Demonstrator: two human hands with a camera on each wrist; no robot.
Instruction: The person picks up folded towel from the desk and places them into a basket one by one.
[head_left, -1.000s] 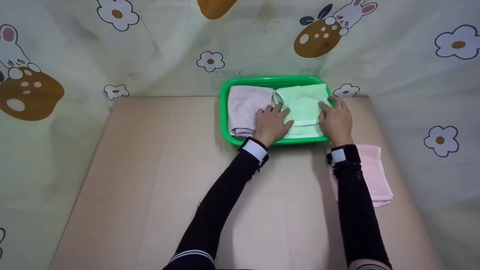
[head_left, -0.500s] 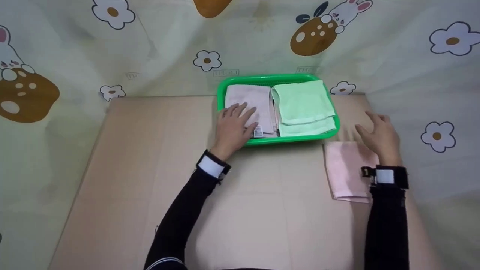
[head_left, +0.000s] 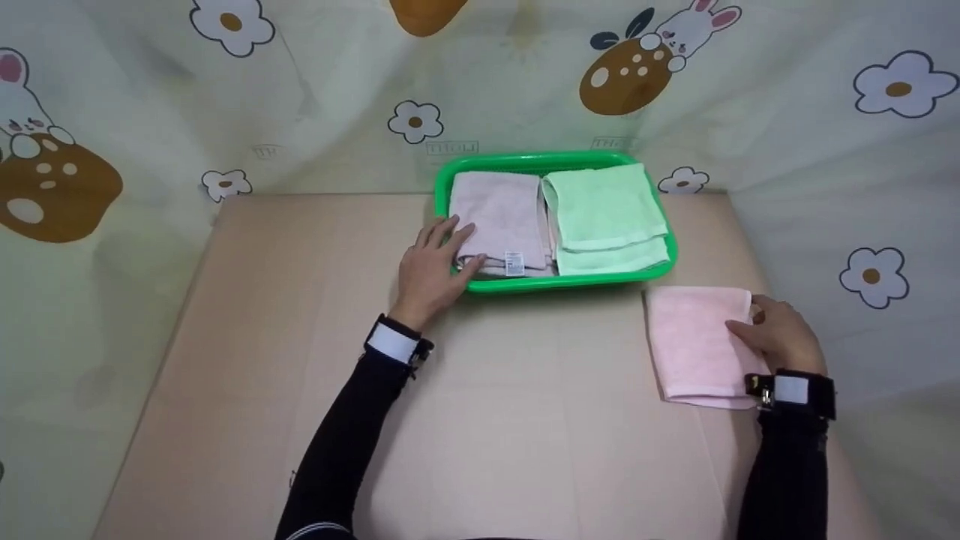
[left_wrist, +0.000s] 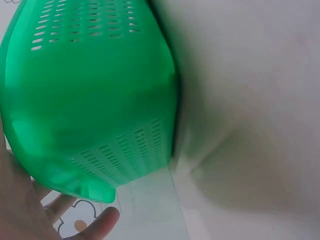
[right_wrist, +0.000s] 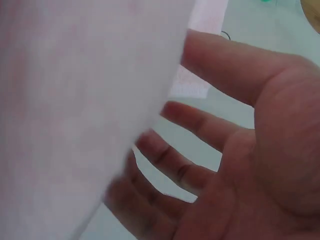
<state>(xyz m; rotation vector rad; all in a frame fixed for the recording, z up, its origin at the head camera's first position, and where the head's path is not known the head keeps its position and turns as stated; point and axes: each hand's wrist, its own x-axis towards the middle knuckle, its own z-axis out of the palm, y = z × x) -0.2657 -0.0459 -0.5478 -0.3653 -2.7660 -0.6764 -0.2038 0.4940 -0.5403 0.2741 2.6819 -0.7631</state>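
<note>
A green slotted basket [head_left: 570,283] stands at the table's far side. It holds a folded pale lilac towel [head_left: 499,217] on the left and a folded light green towel [head_left: 604,210] on the right. My left hand [head_left: 435,262] rests at the basket's front left corner, fingers loosely on the lilac towel and thumb at the rim. The left wrist view shows the basket wall [left_wrist: 100,100] beside my fingers [left_wrist: 95,227]. A folded pink towel [head_left: 694,341] lies on the table to the right. My right hand [head_left: 776,337] pinches its right edge, thumb on top. Up close, the pink towel [right_wrist: 75,125] covers my fingertips.
The table is a beige cardboard-like surface [head_left: 487,420]. A cloth backdrop [head_left: 300,97] printed with flowers and rabbits closes it in at the back and on both sides. The basket sits close to the back wall.
My left hand slid from the basket's middle to its front left corner. My right hand left the green towel, swung right and came down on the pink towel's edge.
</note>
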